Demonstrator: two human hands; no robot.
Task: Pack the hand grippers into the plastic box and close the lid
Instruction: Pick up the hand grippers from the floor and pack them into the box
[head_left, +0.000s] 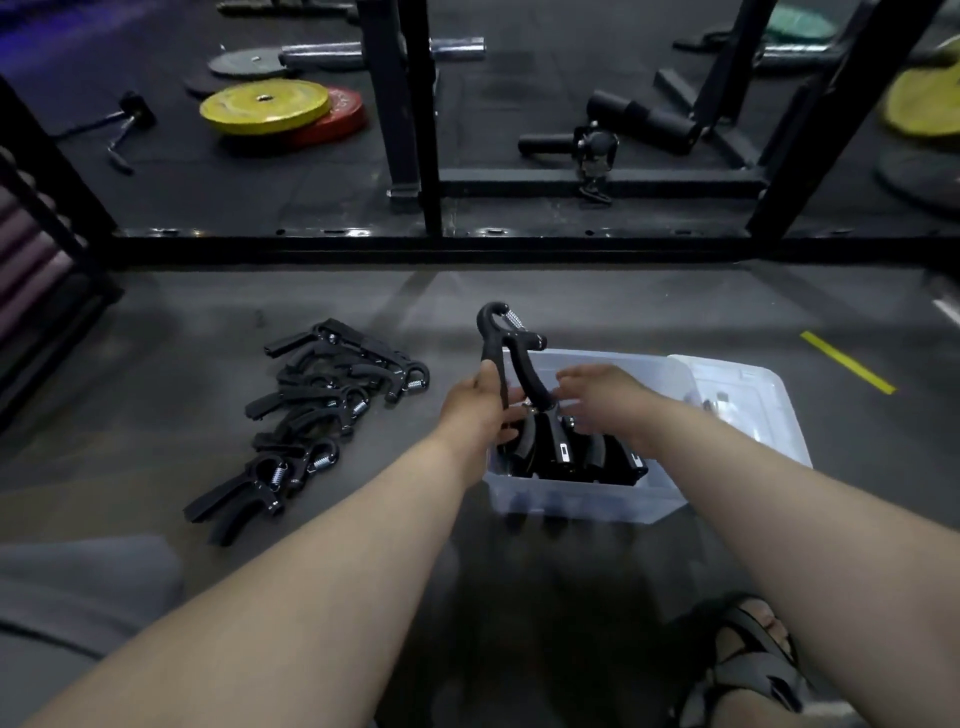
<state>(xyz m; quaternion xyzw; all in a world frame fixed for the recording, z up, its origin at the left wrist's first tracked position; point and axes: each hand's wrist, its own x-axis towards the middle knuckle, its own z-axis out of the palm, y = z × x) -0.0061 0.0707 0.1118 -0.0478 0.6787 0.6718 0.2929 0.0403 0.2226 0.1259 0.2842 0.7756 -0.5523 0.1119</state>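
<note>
A clear plastic box (587, 501) sits on the grey floor in front of me, with several black hand grippers (566, 454) standing inside it. Its clear lid (748, 400) lies against the box's right side. My left hand (475, 402) is shut on one handle of a black hand gripper (511, 345), held upright over the box's left end with its spring at the top. My right hand (597, 392) hovers over the box with fingers spread, touching that gripper's other handle. A pile of several black hand grippers (306, 415) lies on the floor to the left.
A black rack frame (431, 244) crosses the floor beyond the box. Yellow and red weight plates (270, 109) lie further back on the left. A yellow tape mark (847, 362) is on the right. My sandalled foot (753, 660) is at the lower right.
</note>
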